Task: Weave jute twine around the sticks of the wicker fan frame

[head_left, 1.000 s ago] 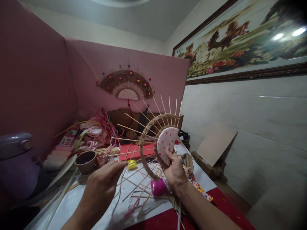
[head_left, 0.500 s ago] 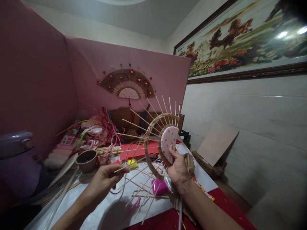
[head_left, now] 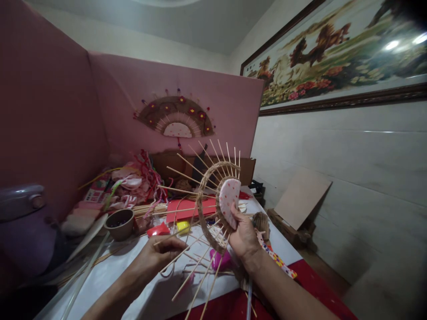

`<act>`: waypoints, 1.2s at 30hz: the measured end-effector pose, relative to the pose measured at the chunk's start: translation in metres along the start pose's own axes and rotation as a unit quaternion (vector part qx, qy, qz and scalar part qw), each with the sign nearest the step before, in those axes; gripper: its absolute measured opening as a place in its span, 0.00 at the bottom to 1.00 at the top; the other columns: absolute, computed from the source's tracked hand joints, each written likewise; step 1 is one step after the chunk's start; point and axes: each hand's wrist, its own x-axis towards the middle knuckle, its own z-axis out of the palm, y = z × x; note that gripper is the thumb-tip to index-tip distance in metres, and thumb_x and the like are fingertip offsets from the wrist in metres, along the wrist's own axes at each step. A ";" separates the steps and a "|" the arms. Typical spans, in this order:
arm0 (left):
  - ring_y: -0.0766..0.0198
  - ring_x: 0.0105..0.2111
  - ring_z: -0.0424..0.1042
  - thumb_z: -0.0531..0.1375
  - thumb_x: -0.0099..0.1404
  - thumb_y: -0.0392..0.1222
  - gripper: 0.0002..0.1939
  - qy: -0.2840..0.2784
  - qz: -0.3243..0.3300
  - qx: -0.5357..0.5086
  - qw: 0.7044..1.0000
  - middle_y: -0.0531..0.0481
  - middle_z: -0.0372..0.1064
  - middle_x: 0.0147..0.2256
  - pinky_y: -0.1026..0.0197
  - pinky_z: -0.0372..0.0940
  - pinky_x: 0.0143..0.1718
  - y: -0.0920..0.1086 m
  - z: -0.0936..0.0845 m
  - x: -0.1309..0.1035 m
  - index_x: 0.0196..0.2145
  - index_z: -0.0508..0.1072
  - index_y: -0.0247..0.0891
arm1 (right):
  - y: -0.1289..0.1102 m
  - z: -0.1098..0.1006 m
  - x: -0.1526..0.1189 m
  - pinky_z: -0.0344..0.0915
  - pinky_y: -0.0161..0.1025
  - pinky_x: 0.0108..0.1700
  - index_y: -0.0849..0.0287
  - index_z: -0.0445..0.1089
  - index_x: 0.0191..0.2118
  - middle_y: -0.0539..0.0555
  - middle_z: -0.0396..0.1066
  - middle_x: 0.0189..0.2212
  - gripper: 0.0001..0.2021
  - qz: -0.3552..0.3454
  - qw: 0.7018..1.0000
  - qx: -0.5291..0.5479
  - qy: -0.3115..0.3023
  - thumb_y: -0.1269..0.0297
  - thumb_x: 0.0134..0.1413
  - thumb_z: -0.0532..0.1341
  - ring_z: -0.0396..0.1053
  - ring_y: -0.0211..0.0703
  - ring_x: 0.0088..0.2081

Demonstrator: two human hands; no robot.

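A: And the fan (head_left: pixel 201 202) is up above the desk (head_left: pixel 283 246)!

B: Right hand (head_left: pixel 245 235) closed on it, thumb across the spotted half-disc (head_left: pixel 228 198), fingers mostly hidden behind!

A: Left hand (head_left: pixel 158 255), fingertips pinched in on a stick (head_left: pixel 160 242); whether they grip the cord (head_left: pixel 191 222) too, I can't tell!

B: Yellow packet (head_left: pixel 183 227) just past that hand, magenta packet (head_left: pixel 218 259) below the fan, second fan (head_left: pixel 180 116) on the pink wall (head_left: pixel 230 106)!
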 end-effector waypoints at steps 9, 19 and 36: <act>0.72 0.15 0.50 0.62 0.45 0.42 0.13 -0.004 -0.029 0.009 1.000 0.56 0.60 0.16 0.67 0.41 0.16 -0.009 0.001 0.004 0.30 0.78 0.35 | 0.003 0.008 -0.010 0.71 0.43 0.34 0.60 0.70 0.35 0.51 0.76 0.24 0.09 0.016 1.000 -0.010 0.025 0.69 0.43 0.64 0.73 0.43 0.26; 0.75 0.14 0.44 0.63 0.47 0.39 0.13 -0.047 -0.063 -0.069 0.995 0.59 0.53 0.13 0.66 0.37 0.17 -0.008 0.001 0.002 0.32 0.78 0.34 | 0.003 0.004 -0.003 0.71 0.39 0.36 0.57 0.68 0.42 0.50 0.76 0.29 0.16 -0.009 1.000 0.015 -0.001 0.71 0.44 0.64 0.74 0.39 0.29; 0.72 0.16 0.50 0.55 0.54 0.42 0.17 0.070 0.059 0.112 0.990 0.57 0.56 0.18 0.67 0.45 0.17 0.001 -0.019 0.004 0.37 0.77 0.34 | -0.005 -0.002 0.009 0.71 0.37 0.32 0.52 0.66 0.43 0.46 0.75 0.29 0.18 -0.113 0.993 -0.039 0.004 0.69 0.42 0.64 0.72 0.36 0.28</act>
